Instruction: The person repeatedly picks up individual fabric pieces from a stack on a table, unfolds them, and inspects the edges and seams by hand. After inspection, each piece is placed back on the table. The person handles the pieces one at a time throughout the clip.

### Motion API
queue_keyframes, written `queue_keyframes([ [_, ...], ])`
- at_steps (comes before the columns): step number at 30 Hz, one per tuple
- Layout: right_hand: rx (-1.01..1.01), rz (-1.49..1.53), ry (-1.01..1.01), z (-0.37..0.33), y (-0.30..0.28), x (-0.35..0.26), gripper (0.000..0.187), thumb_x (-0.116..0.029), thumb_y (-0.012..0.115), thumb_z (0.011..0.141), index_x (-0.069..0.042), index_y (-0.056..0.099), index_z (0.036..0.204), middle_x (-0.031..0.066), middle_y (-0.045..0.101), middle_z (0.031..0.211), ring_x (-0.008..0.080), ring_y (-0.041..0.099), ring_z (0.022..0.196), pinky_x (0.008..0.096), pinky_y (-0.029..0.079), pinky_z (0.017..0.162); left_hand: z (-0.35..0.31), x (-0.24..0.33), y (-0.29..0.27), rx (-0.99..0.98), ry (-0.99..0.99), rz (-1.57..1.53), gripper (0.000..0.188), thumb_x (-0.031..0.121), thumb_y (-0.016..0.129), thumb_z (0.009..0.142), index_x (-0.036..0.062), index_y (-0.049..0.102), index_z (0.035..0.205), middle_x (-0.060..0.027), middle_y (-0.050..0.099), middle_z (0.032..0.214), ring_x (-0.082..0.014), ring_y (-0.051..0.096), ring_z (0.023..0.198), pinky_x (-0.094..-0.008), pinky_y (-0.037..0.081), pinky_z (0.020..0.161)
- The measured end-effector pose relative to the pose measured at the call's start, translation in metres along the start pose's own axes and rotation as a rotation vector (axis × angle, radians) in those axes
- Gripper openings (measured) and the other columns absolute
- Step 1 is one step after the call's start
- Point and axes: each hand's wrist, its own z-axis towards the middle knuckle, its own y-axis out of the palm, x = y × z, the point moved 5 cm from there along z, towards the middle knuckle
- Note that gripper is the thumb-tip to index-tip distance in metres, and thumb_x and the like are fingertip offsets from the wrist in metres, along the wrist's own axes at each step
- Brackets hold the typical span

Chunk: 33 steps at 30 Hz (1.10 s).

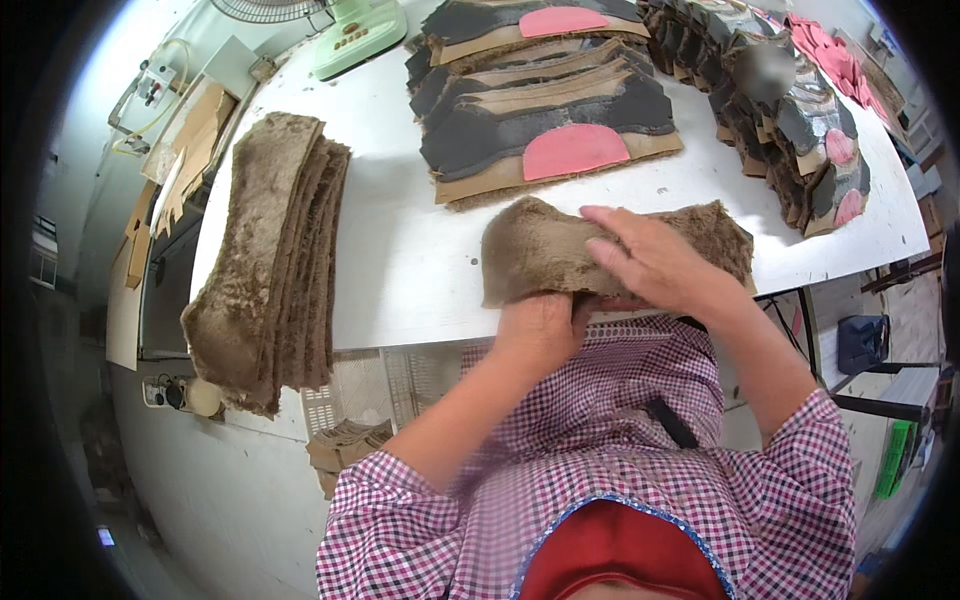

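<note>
A brown furry cut piece (535, 250), wide at both ends, lies at the near edge of the white table in front of me. My left hand (540, 335) is at its near edge, fingers curled in under the piece and mostly hidden. My right hand (655, 262) rests on top of the fur, fingers stretched and apart. A sliver of pink shows under the piece between my hands. Just beyond lie overlapping layered pieces (480, 145) in dark grey and tan, with a pink half-round patch (577, 152) on the nearest one.
To the left, a stack of brown furry pieces (265, 250) overhangs the near edge of the white table (400, 270). More layered pieces (800, 130) run along the right, beside pink pieces (835, 60). A pale green fan base (360, 40) stands at the back left.
</note>
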Motion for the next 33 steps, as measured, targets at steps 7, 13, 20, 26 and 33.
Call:
queue_keyframes([
  [7, -0.045, -0.363, -0.197, -0.017, 0.032, -0.013, 0.082, -0.027, 0.072, 0.073, 0.004, 0.037, 0.140, 0.0206, 0.043, 0.143, 0.0347, 0.034, 0.139, 0.0541, 0.018, 0.116, -0.016, -0.035, -0.041, 0.097, 0.282, -0.126, 0.027, 0.017, 0.068, 0.082, 0.0051, 0.065, 0.106, -0.0173, 0.065, 0.101, -0.0377, 0.061, 0.095, -0.0444, 0.051, 0.080],
  [13, -0.116, -0.449, -0.139, -0.016, 0.024, -0.034, 0.079, -0.017, 0.072, 0.068, 0.006, 0.041, 0.136, 0.0233, 0.046, 0.139, 0.0373, 0.038, 0.135, 0.0532, 0.021, 0.115, -0.034, -0.034, -0.039, 0.231, 0.291, -0.105, 0.029, 0.013, 0.072, 0.076, 0.0082, 0.068, 0.104, -0.0132, 0.065, 0.101, -0.0322, 0.063, 0.093, -0.0400, 0.055, 0.078],
  [20, 0.050, -0.485, -0.212, 0.009, 0.054, -0.056, 0.064, -0.002, 0.062, 0.068, 0.010, 0.046, 0.129, 0.0270, 0.049, 0.134, 0.0395, 0.044, 0.129, 0.0456, 0.033, 0.112, -0.035, -0.022, -0.020, 0.263, 0.349, -0.100, 0.027, 0.012, 0.069, 0.076, 0.0052, 0.066, 0.102, -0.0120, 0.064, 0.105, -0.0326, 0.060, 0.099, -0.0397, 0.054, 0.079],
  [26, -0.014, -0.277, -0.256, -0.013, 0.048, -0.037, 0.064, 0.009, 0.053, 0.064, 0.008, 0.049, 0.128, 0.0229, 0.050, 0.135, 0.0380, 0.044, 0.130, 0.0475, 0.030, 0.114, -0.037, -0.025, -0.018, 0.265, 0.390, -0.086, 0.039, 0.006, 0.065, 0.075, -0.0008, 0.061, 0.113, -0.0186, 0.060, 0.119, -0.0339, 0.055, 0.120, -0.0426, 0.043, 0.105],
  [33, -0.032, -0.233, -0.257, -0.012, 0.044, -0.038, 0.066, 0.011, 0.050, 0.062, 0.007, 0.049, 0.128, 0.0229, 0.051, 0.134, 0.0366, 0.045, 0.130, 0.0475, 0.029, 0.115, -0.038, -0.027, -0.013, 0.284, 0.409, -0.109, 0.036, 0.007, 0.064, 0.076, -0.0007, 0.062, 0.111, -0.0191, 0.060, 0.122, -0.0339, 0.056, 0.120, -0.0423, 0.042, 0.107],
])
